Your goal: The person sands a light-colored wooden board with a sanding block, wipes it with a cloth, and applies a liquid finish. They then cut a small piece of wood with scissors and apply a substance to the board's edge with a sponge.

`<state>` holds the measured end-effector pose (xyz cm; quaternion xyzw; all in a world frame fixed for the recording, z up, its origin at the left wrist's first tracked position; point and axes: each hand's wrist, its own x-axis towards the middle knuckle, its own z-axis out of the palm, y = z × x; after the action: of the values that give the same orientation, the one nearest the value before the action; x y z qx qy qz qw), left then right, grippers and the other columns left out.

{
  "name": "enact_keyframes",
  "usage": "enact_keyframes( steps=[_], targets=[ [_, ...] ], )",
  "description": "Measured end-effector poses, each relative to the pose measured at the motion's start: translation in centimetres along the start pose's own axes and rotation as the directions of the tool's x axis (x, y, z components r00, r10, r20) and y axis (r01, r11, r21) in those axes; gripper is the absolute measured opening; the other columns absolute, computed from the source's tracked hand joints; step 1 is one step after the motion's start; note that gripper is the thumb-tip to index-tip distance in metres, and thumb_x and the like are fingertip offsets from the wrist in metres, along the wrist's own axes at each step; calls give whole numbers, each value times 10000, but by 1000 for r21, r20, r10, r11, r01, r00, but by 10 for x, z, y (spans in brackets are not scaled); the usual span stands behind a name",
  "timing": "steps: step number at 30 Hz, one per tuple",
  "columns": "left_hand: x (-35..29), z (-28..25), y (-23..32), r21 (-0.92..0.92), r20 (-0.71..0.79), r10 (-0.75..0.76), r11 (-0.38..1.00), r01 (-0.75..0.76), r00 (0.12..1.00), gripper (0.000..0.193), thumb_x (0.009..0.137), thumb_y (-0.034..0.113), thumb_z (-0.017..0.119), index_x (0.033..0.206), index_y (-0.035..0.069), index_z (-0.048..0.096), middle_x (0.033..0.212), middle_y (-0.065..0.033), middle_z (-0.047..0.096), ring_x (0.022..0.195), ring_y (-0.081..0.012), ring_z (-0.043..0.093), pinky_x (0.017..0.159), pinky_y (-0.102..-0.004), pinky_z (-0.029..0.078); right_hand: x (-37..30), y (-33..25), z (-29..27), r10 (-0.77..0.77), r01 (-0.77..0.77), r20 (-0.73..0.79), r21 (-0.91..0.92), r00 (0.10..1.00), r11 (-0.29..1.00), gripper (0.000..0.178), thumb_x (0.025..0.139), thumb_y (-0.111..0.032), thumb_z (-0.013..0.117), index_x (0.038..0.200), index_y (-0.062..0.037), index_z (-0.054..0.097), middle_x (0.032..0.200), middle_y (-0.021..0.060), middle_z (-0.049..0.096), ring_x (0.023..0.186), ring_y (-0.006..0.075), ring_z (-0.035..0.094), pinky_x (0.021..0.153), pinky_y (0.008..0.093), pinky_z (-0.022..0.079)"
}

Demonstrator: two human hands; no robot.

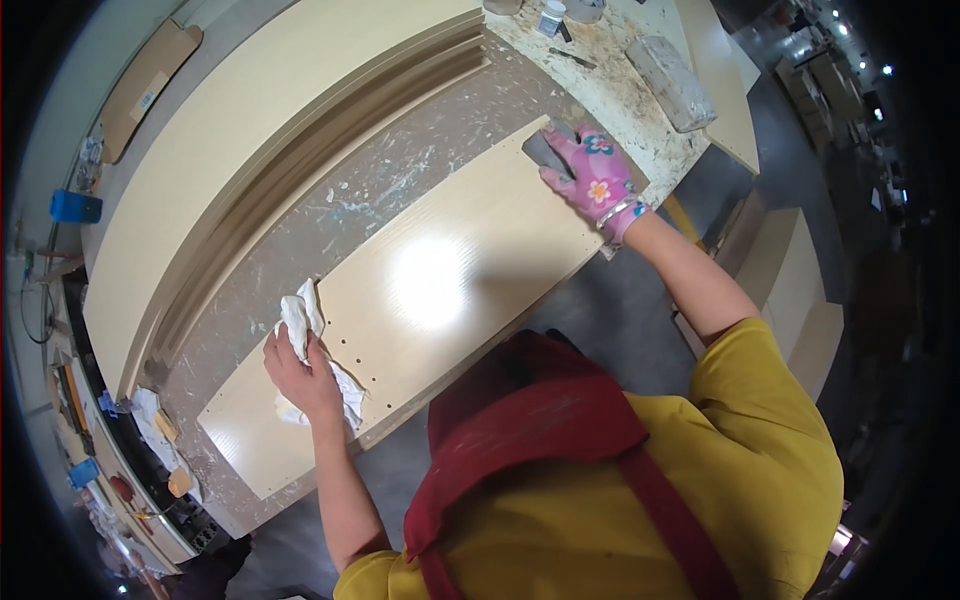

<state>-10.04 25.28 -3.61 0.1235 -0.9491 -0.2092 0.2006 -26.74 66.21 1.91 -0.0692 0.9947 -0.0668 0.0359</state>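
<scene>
A long, pale wood-grain panel (385, 270) lies diagonally across the workbench, with several small dark holes near its left part. My left hand (304, 378), bare, is closed on a crumpled white cloth (298, 315) and presses it on the panel; part of the cloth spreads out under the wrist. My right hand (592, 172), in a pink flowered glove, rests at the panel's far right end, with thumb and forefinger bent around a dark grey patch (544, 154). Whether that patch is a flat pad or a gap in the panel, I cannot tell.
Curved pale boards (250, 130) are stacked along the back of the paint-specked bench (375, 190). At the far right lie a dusty wrapped block (672, 82), a small white bottle (551, 17) and a dark tool (572, 58). Cardboard boxes (790, 260) stand right of me.
</scene>
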Motion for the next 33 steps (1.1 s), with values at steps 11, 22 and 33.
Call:
enact_keyframes(
  steps=[11, 22, 33],
  targets=[
    [-4, -2, 0, -126, 3, -90, 988, 90, 996, 391, 842, 144, 624, 1198, 1, 551, 1272, -213, 477, 1167, -380, 460, 988, -433, 362, 15, 50, 9, 74, -62, -152, 82, 986, 995, 523, 821, -395, 619, 1276, -148, 542, 1173, 211, 568, 1098, 353, 544, 929, 431, 441],
    [-20, -25, -10, -76, 255, 47, 997, -28, 966, 484, 851, 139, 585, 1311, 23, 489, 1440, -210, 343, 1314, -390, 350, 1082, -452, 283, -27, 58, 72, 608, 154, -32, 977, 793, -149, 516, 921, -232, 568, 1348, 33, 449, 1263, 98, 555, 1168, 179, 499, 1026, 291, 350],
    [47, 200, 311, -395, 228, 736, 669, -630, 638, 451, 768, 169, 658, 1204, 88, 576, 1362, -121, 467, 1246, -357, 423, 1025, -449, 346, -28, 56, 79, 581, 316, -172, 936, 795, -155, 515, 957, -258, 473, 1389, 0, 366, 1308, 119, 498, 1167, 208, 507, 996, 345, 405]
  ],
)
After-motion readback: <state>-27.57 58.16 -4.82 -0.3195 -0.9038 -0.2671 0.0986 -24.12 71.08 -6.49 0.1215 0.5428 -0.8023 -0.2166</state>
